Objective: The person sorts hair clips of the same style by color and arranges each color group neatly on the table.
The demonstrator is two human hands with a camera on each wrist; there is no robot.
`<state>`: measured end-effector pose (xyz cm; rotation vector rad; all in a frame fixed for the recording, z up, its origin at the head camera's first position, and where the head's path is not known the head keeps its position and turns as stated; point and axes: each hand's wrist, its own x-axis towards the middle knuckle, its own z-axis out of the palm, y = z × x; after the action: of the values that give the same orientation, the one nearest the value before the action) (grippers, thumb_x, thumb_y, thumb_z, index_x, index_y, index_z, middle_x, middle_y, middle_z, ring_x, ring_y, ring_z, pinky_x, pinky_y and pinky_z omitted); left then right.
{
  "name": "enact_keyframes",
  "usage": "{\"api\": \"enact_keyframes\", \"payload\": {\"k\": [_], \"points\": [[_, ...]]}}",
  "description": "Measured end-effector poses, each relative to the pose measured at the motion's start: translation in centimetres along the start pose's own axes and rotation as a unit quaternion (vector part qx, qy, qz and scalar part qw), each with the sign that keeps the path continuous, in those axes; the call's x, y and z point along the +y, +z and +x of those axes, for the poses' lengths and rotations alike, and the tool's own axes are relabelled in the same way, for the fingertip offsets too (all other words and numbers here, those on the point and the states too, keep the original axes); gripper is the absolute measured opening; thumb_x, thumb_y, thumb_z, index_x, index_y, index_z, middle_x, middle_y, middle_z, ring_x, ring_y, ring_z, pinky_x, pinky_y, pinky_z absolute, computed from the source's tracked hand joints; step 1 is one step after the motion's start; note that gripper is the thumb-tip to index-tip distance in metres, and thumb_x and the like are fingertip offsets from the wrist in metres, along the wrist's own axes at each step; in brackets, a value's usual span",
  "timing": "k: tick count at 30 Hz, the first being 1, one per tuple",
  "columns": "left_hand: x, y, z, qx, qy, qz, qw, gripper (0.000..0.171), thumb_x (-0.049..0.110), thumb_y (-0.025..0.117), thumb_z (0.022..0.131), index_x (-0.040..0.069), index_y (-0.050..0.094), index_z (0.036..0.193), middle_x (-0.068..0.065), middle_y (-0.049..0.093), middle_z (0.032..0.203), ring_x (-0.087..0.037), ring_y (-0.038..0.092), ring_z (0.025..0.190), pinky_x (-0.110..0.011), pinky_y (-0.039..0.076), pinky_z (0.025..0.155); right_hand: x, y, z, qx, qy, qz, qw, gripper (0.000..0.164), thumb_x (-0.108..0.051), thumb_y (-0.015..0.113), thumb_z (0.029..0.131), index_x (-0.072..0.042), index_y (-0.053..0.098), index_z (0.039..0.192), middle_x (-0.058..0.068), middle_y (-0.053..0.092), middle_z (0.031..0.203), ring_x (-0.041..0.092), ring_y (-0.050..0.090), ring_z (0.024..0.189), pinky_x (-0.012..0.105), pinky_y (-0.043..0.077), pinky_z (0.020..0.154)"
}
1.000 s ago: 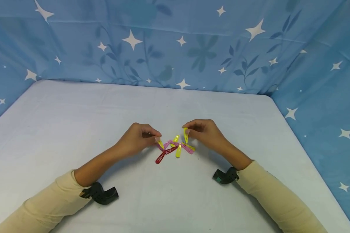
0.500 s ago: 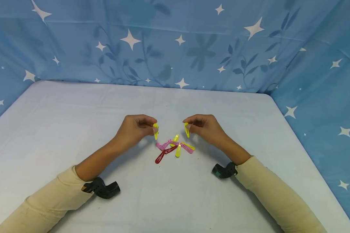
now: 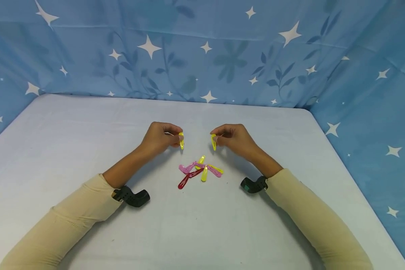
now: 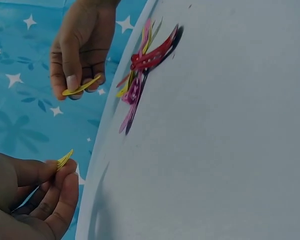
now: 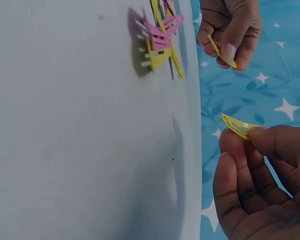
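My left hand (image 3: 161, 138) pinches a yellow snap hair clip (image 3: 181, 141) between thumb and fingertips. Across from it, my right hand (image 3: 234, 138) pinches a second yellow snap hair clip (image 3: 213, 142), its narrow end pointing down. Both hands are raised above the table, beyond a small pile of clips. That pile holds pink clips (image 3: 215, 171), dark red clips (image 3: 183, 182) and yellow clips (image 3: 204, 174), overlapping one another. In the left wrist view the held yellow clip (image 4: 65, 159) sticks up from the fingertips; the right wrist view shows the other clip (image 5: 238, 126) lying along the index finger.
A white cloth covers the table (image 3: 195, 232). Behind and to the right hangs a blue curtain (image 3: 202, 48) with white stars and leaves. Black wrist cameras sit on the left (image 3: 132, 197) and right (image 3: 253, 185) cuffs.
The left hand has lifted its yellow clip off the pile, and the right hand has raised its own. Both have moved farther back over the table, while the remaining clips stay put.
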<state>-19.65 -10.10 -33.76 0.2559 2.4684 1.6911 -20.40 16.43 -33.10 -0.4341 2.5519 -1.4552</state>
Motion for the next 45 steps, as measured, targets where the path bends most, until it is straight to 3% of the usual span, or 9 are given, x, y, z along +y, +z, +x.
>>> {"api": "enact_keyframes", "payload": {"k": [7,15,26,32,40,45], "points": [[0.5,0.7,1.7,0.001,0.022,0.045,0.9987,0.021,0.009,0.068,0.092,-0.001,0.072,0.110,-0.017,0.072,0.102,-0.021,0.069,0.083,-0.029,0.056,0.070,-0.1,-0.1,1.4,0.005,-0.006,0.012,1.000,0.024,-0.010,0.066,0.094,0.000,0.070,0.116,0.014,0.070,0.110,0.018,0.071,0.087,0.031,0.058,0.079],[0.7,0.5,3.1,0.000,0.034,0.050,0.9982,0.023,0.009,0.068,0.090,-0.002,0.072,0.110,-0.014,0.071,0.100,-0.017,0.067,0.081,-0.028,0.056,0.071,-0.3,0.9,2.8,-0.008,-0.012,0.000,1.000,0.024,-0.010,0.066,0.094,-0.001,0.069,0.116,0.013,0.066,0.105,0.020,0.071,0.091,0.028,0.059,0.078],[-0.1,0.7,4.9,-0.006,0.000,0.071,0.9975,0.022,0.006,0.066,0.090,-0.001,0.073,0.110,-0.017,0.071,0.107,-0.018,0.065,0.083,-0.022,0.053,0.070,-0.2,1.9,4.7,0.005,0.016,-0.010,1.000,0.023,-0.012,0.066,0.094,-0.004,0.071,0.115,0.010,0.068,0.099,0.016,0.067,0.083,0.025,0.056,0.077],[-0.2,0.9,5.6,0.006,-0.003,0.082,0.9966,0.022,0.007,0.068,0.089,0.000,0.073,0.109,-0.016,0.071,0.107,-0.018,0.062,0.086,-0.021,0.049,0.067,-0.1,2.0,5.5,0.022,0.028,-0.001,0.999,0.022,-0.011,0.066,0.093,-0.004,0.071,0.114,0.011,0.069,0.098,0.018,0.066,0.081,0.026,0.056,0.077],[-0.5,0.8,6.4,0.009,0.009,0.092,0.9957,0.022,0.006,0.067,0.089,-0.002,0.073,0.109,-0.017,0.071,0.106,-0.020,0.060,0.088,-0.021,0.048,0.068,0.4,2.3,6.7,0.012,0.040,-0.004,0.999,0.021,-0.008,0.066,0.092,-0.003,0.070,0.112,0.011,0.069,0.095,0.015,0.066,0.075,0.022,0.055,0.069],[-0.9,0.9,7.0,0.012,0.024,0.106,0.9940,0.022,0.005,0.068,0.088,-0.002,0.074,0.107,-0.018,0.072,0.104,-0.020,0.061,0.087,-0.022,0.047,0.066,0.5,2.9,7.5,0.006,0.024,-0.027,0.999,0.019,-0.008,0.065,0.092,-0.004,0.072,0.109,0.010,0.067,0.090,0.015,0.061,0.066,0.023,0.052,0.062]]}}
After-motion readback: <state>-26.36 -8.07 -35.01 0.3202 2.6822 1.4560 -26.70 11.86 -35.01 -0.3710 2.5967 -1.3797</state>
